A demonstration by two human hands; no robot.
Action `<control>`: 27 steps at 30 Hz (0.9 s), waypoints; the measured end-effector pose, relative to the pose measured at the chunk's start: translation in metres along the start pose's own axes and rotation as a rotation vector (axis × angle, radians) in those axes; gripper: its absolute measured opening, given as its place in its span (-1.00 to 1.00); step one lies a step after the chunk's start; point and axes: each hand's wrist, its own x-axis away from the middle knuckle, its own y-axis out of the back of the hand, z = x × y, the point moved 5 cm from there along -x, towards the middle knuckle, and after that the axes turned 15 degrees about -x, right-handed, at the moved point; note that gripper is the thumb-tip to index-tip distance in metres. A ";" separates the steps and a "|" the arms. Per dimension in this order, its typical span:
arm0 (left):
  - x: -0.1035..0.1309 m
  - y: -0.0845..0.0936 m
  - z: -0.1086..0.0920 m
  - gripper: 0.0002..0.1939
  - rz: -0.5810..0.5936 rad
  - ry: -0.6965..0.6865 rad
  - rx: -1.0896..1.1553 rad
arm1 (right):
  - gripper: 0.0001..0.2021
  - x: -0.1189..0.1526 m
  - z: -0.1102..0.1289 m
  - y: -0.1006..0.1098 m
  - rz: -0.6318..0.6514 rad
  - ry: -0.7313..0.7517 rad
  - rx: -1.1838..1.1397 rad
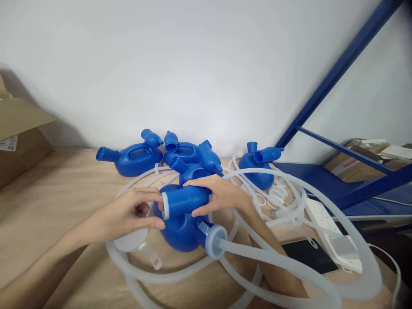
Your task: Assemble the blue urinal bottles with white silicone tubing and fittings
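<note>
A blue plastic tubular piece with a wide round mouth (186, 201) is held above a rounded blue plastic bottle (180, 236); whether they touch is unclear. The right hand (220, 195) grips the piece's far end between thumb and fingers; the left hand (135, 212) is half curled, its fingertips at the thin whitish ring (165, 206) around the mouth. To work the ring well, it seems best to keep the body steady and press evenly around the rim, so the ring sits square. The piece is smooth and lies nearly sideways, mouth leftward. Below it, a translucent plastic cap (216, 242) covers the bottle's spout, trailing a milky ribbed hose (273, 257).
</note>
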 end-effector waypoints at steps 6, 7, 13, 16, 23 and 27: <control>-0.002 -0.017 -0.005 -0.66 -0.050 0.123 0.115 | -0.20 0.000 0.000 0.000 0.011 0.000 -0.022; -0.002 -0.018 -0.006 -0.67 -0.057 0.127 0.123 | -0.20 0.001 0.000 0.001 0.012 0.001 -0.021; 0.002 -0.012 -0.009 -0.77 -0.162 0.125 0.032 | -0.20 0.001 -0.001 0.003 -0.003 -0.025 -0.024; 0.002 -0.016 -0.006 -0.74 -0.080 0.134 0.069 | -0.19 0.000 -0.002 0.002 0.000 -0.024 -0.039; -0.001 -0.024 0.000 -0.74 0.006 0.166 0.191 | -0.18 0.001 -0.003 0.001 -0.011 -0.015 -0.043; -0.006 -0.026 0.004 -0.79 0.045 0.106 0.286 | -0.19 0.003 -0.004 0.003 0.025 0.017 -0.057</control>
